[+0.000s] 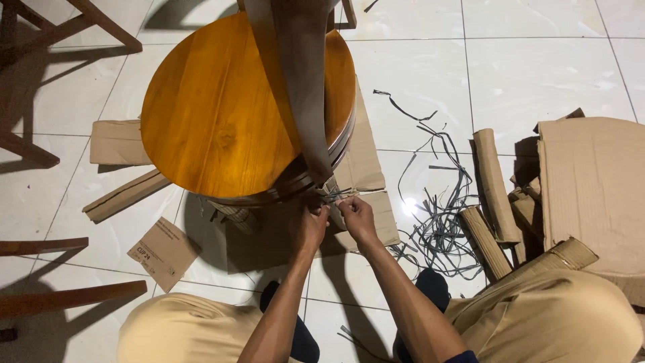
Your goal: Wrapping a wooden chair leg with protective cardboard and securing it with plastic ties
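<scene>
Strapping of grey plastic is pinched at the lower right edge of a round wooden tabletop, between the fingertips of the left hand and the right hand. Both sets of fingers are closed on it, the hands almost touching. A cardboard strip is laid over the top. Cut straps and cardboard rolls are scattered on the tiled floor.
</scene>
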